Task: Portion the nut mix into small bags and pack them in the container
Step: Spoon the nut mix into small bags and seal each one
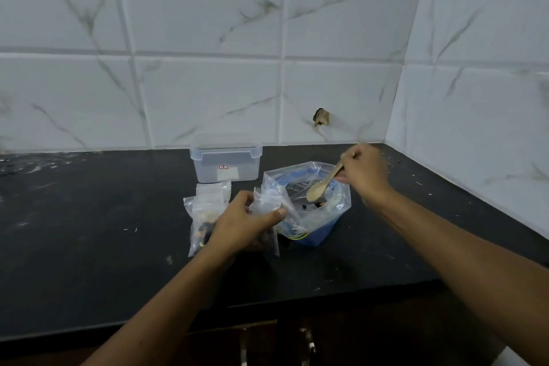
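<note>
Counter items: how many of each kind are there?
Small bags: 3, one in the left hand, one beside it, one behind
Big bag: 1
Spoon: 1
Container: 1
Total: 6

A black stone countertop [89, 232] fills a corner. Behind and right of it rise white marble-patterned wall tiles [208, 24]. A chipped hole [321, 117] sits just above the countertop's back edge.

One view only: head cam, wide-angle, worn on your head. Faces fwd and down over the black counter [89, 246] toward the tiled wall corner [398, 98]. Both your forearms enter from bottom edge; work area sits near, mid-frame. No 2nd view to overlap.
</note>
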`<state>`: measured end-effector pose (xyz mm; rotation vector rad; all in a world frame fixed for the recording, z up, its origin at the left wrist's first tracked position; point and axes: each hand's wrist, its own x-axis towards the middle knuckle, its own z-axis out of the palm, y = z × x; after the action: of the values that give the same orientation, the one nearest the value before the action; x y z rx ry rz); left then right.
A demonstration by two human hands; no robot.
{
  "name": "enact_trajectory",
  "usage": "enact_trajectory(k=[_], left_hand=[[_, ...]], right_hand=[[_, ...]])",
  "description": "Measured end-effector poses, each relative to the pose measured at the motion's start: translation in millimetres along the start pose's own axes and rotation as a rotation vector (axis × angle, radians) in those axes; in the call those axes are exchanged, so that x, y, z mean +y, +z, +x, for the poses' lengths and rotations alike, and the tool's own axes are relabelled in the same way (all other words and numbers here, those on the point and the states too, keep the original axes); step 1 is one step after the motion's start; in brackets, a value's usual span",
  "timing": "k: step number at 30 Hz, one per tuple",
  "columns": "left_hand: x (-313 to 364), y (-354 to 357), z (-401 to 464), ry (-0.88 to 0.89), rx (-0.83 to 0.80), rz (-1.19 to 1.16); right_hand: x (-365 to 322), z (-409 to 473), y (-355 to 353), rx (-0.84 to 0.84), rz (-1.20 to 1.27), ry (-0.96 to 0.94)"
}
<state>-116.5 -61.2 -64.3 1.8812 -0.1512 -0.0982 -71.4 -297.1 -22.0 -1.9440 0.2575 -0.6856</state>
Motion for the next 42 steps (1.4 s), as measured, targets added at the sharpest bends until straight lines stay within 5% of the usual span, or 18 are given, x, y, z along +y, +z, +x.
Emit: enact_trajectory(k=[8, 18, 35, 42], left_hand=[[-4, -3, 3, -0.123, -0.087, -0.187], [-6, -2, 5, -0.148, -0.124, -0.294], [-5, -5, 3, -0.150, -0.079, -0.252], [0, 0, -1, 0.103, 0.101, 0.149]], right_hand=[[11, -13, 36, -0.118, 0.089, 0.187], [0, -33, 62, -0.461, 0.392, 0.578], [-12, -1, -2, -0.242, 0.395, 0.605], [-33, 3, -30, -0.236, 0.494, 0.576]])
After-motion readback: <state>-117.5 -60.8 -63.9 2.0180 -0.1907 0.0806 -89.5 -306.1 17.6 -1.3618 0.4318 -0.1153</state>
